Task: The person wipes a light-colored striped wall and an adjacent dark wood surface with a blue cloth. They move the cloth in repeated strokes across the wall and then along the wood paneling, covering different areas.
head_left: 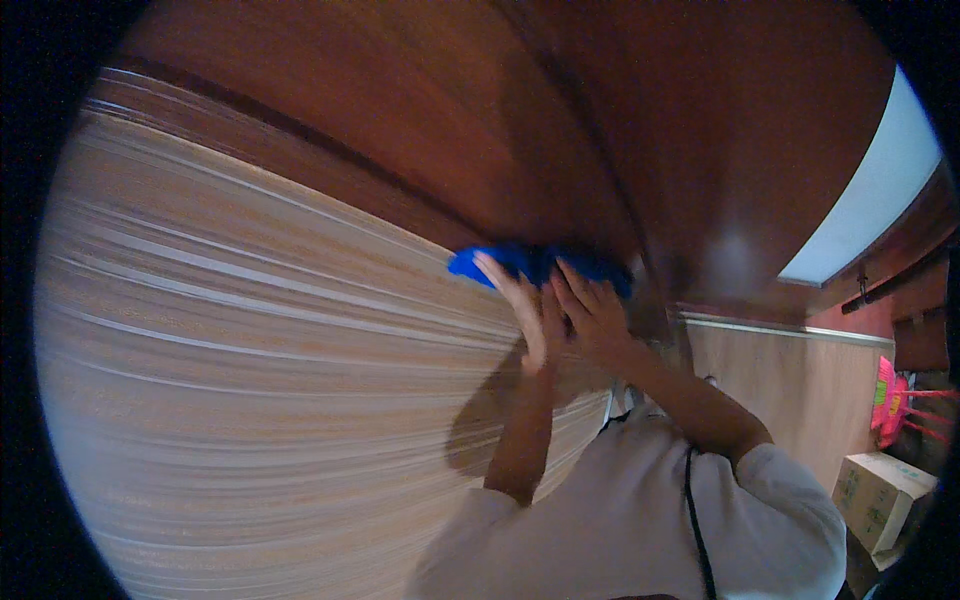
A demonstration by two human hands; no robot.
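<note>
1. The blue cloth (480, 263) is set along the border where the reddish-brown wood panel (400, 90) is met by the striped wall surface (250, 330). It is bunched lengthwise, presumably so that the seam is covered in one strip.
2. The left hand (528, 308) is laid on the cloth's left part, open, fingers stretched out. Pressure is probably spread along the fingers this way; no grip is seen.
3. The right hand (598, 318) is placed on the cloth's right part, fingers lying over it. Whether folds are pinched under the fingertips cannot be told. The far end is likely pinned down by it.
4. The two hands are held side by side, close at the thumbs, likely so that the cloth is loaded evenly and slip is limited.
5. Both forearms are reached out from the light shirt (620, 520); push can thus be given from the shoulders, as judged. A shadow is cast on the striped surface beside the left forearm.
6. The cardboard box (872, 502) and pink item (888, 402) are left at the far right by the wooden floor (780, 385), well apart from the hands, so the reach is not obstructed.
</note>
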